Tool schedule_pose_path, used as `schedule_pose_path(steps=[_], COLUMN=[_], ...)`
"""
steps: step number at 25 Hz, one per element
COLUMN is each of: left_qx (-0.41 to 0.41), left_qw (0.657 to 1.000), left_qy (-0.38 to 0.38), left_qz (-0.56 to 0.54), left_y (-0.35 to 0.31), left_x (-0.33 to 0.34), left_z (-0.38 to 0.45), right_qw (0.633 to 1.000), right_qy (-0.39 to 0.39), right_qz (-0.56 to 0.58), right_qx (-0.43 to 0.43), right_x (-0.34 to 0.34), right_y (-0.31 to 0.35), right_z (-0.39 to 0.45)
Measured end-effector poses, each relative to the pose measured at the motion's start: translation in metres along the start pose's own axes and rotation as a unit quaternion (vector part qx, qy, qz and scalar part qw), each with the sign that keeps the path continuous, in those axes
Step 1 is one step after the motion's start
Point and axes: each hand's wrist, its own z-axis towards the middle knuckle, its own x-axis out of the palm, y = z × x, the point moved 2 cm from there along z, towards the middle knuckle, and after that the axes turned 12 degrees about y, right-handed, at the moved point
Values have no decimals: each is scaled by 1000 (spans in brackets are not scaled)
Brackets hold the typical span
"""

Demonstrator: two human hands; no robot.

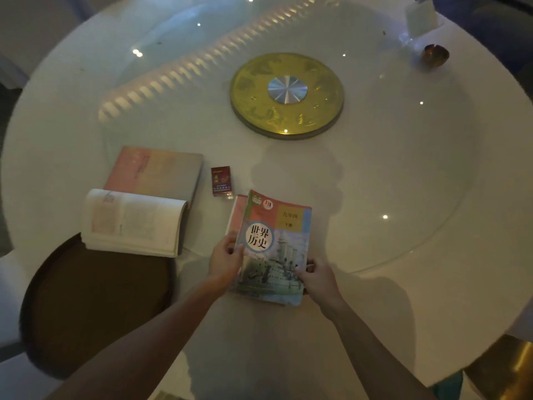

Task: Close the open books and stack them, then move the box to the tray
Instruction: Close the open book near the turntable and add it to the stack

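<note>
A history textbook (274, 243) with a colourful cover lies closed at the table's near middle, on top of another book whose pink edge (237, 209) shows at its left. My left hand (226, 259) grips its left edge. My right hand (317, 280) holds its lower right corner. To the left, an open book (132, 223) lies with its pages curled up, overlapping a closed pink book (155, 171) behind it. A small dark red box (221, 181) stands between the books. A round dark brown tray (95, 301) sits at the near left, under the open book's near edge.
A gold lazy-Susan hub (287, 95) sits at the centre of the round white glass-topped table (403, 168). A small brass bowl (434, 56) and a white card holder (422, 15) stand at the far right. A gold chair edge (501, 368) shows at the near right.
</note>
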Motion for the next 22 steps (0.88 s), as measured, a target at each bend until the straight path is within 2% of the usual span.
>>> schedule_pose_path(steps=[5, 11, 18, 22], left_qx=[-30, 29, 43, 32], left_qw=[994, 966, 964, 972], left_qy=[14, 4, 25, 37], left_qz=[105, 258, 261, 228], left_y=[20, 25, 23, 22], left_x=[-25, -27, -41, -57], left_z=[1, 5, 18, 26], right_qw=[983, 964, 952, 905], right_qy=[-54, -76, -103, -160], right_qz=[-173, -255, -288, -394], right_qx=[-7, -27, -11, 15], right_x=[23, 31, 45, 52], right_y=[-10, -11, -11, 15], right_z=[11, 16, 23, 20])
